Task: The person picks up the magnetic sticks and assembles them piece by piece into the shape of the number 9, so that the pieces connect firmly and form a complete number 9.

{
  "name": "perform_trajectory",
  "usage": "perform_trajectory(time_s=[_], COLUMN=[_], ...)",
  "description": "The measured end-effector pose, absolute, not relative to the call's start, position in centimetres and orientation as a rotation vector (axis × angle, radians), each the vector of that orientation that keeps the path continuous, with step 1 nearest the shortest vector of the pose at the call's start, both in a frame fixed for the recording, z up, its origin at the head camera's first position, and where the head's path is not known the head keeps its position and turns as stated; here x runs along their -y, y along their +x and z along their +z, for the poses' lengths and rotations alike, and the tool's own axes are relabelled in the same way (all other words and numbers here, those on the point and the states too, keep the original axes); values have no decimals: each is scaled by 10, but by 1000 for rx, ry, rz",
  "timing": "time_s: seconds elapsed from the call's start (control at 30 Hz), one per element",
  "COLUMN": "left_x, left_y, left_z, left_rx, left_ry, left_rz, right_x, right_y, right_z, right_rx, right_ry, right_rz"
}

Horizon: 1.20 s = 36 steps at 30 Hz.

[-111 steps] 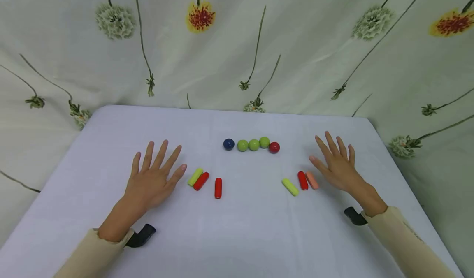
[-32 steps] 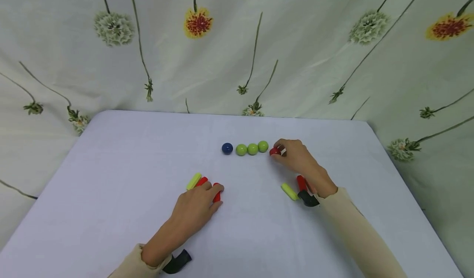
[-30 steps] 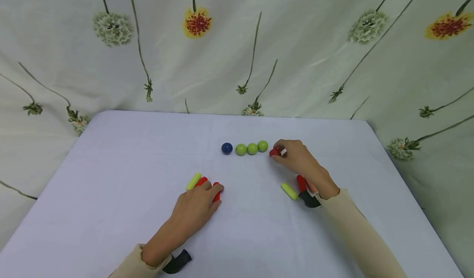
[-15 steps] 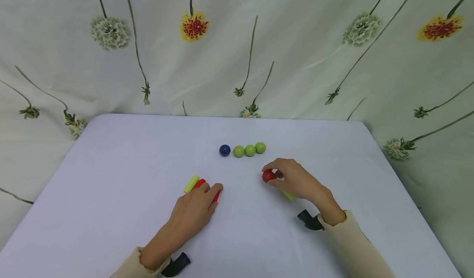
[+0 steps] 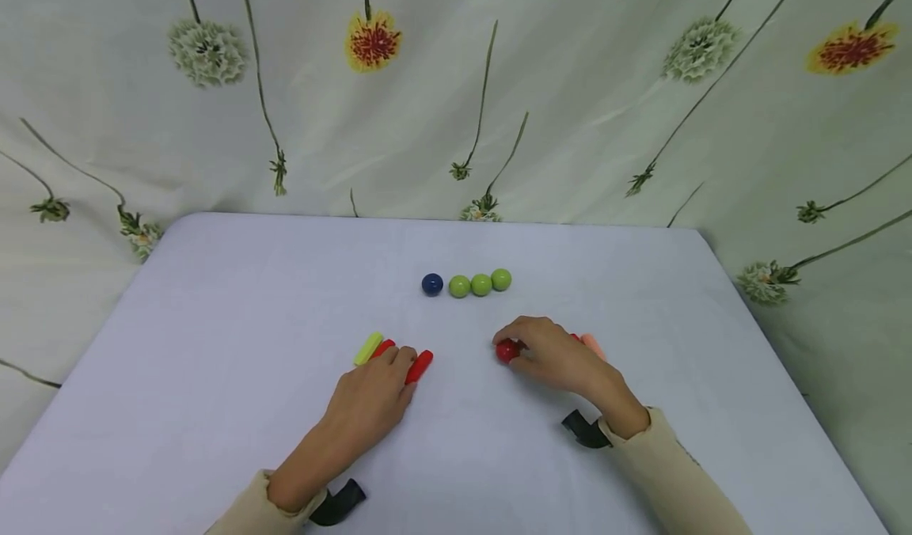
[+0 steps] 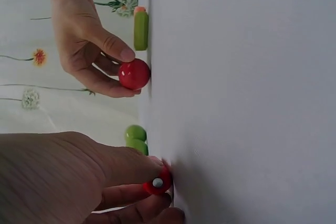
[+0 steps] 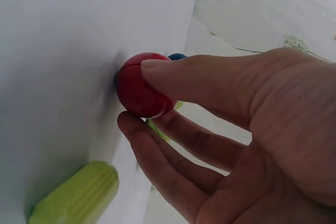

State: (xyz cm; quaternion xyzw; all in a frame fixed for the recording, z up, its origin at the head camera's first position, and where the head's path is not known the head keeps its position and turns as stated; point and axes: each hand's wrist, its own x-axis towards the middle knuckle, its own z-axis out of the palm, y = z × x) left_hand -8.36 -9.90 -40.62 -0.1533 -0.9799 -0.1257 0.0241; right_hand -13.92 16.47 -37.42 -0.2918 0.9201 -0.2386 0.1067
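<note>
My left hand (image 5: 374, 396) pinches a short red rod (image 5: 420, 366) between thumb and fingers, low at the white table. In the left wrist view its end (image 6: 158, 182) shows a pale dot. Beside that hand lie a second red rod (image 5: 383, 348), partly covered by the fingers, and a yellow-green rod (image 5: 368, 348). My right hand (image 5: 559, 357) holds a glossy red ball (image 5: 507, 351) by thumb and fingertips, close over the tabletop. Another yellow-green rod (image 7: 79, 195) lies under this hand, hidden in the head view.
Farther back, a dark blue ball (image 5: 432, 285) and three green balls (image 5: 480, 285) stand in a row. Behind the right hand lie a salmon rod (image 5: 593, 346) and a mostly hidden red rod (image 5: 574, 336). A flowered cloth (image 5: 570, 123) hangs behind the table (image 5: 249, 305).
From the right end of the ball row, my right hand has brought the red ball nearer and slightly left. The red rod at my left hand has turned from upright to slanted.
</note>
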Motion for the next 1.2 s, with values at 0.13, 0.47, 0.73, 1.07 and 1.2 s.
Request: perform_trajectory(time_s=[0.13, 0.47, 0.73, 1.07, 1.2], left_x=[100, 101, 99, 98, 96], left_y=[-86, -86, -87, -85, -86], left_z=[-406, -409, -410, -405, -403], left_rx=[3059, 3043, 3053, 3023, 3020], left_ry=[-452, -424, -417, -460, -473], left_rz=[-429, -508, -539, -542, -559], right_x=[-162, -159, -159, -160, -160], right_y=[-139, -142, -141, -140, -140], right_z=[-375, -381, -381, -377, -378], right_rx=[-2718, -2740, -2760, -2760, -2756], right_ry=[-831, -788, -743, -710, -717], right_rz=[-722, -720, -689, -700, -700])
